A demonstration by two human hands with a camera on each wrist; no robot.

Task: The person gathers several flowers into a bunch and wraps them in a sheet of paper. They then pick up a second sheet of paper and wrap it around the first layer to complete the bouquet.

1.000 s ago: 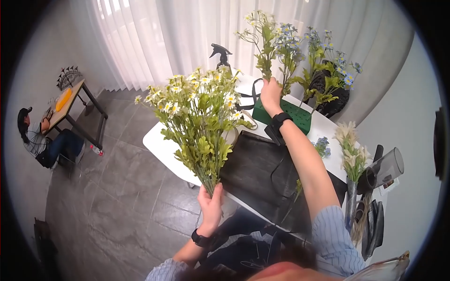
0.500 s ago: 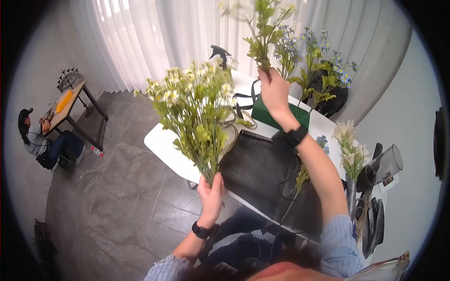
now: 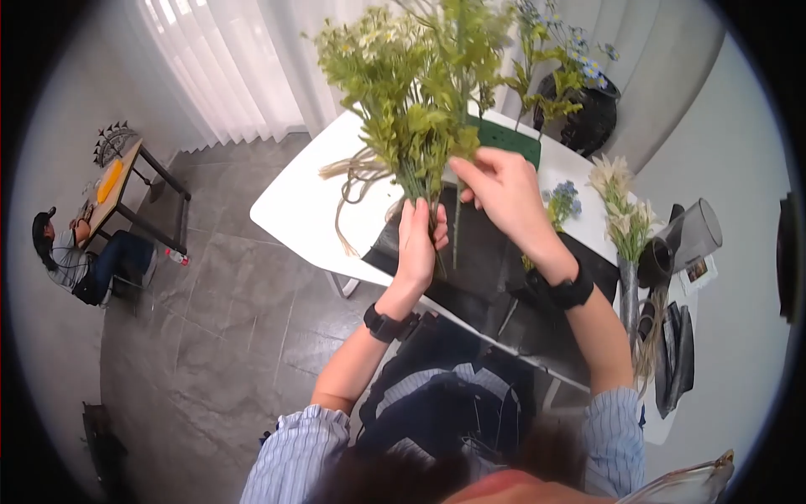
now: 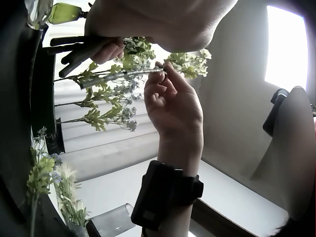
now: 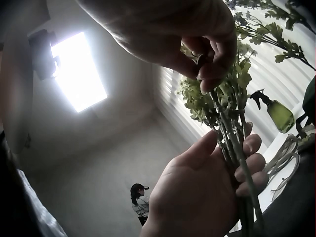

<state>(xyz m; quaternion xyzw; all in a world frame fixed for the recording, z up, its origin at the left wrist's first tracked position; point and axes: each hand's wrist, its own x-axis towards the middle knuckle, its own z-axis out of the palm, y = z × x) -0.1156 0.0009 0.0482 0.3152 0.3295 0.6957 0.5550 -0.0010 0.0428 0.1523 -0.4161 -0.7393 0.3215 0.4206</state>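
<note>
A bunch of white daisies (image 3: 378, 50) with leafy green stems is gripped low on the stems by my left hand (image 3: 418, 248), over the table's front part. In the right wrist view, its fingers curl round the bundled stems (image 5: 224, 133). Close beside the bunch, my right hand (image 3: 508, 189) pinches a separate flower stem (image 3: 457, 231) between thumb and fingers. That stem's leafy top overlaps the bunch, and its lower end hangs below the hand. Behind stands a green foam block (image 3: 514, 144) with blue flowers (image 3: 579, 55) upright in it.
On the white table (image 3: 285, 197) lie a black mat (image 3: 478, 290), raffia strands (image 3: 357, 168) and a blue sprig (image 3: 564, 202). Pale lilies (image 3: 621, 210) and a clear vase (image 3: 697, 227) are at the right. A green spray bottle (image 5: 281, 116) stands behind. A person (image 3: 67, 260) sits far left.
My right hand has taken a flower stem up from the green block and brought it toward me, next to the bunch. My left hand has moved up and right with the daisies.
</note>
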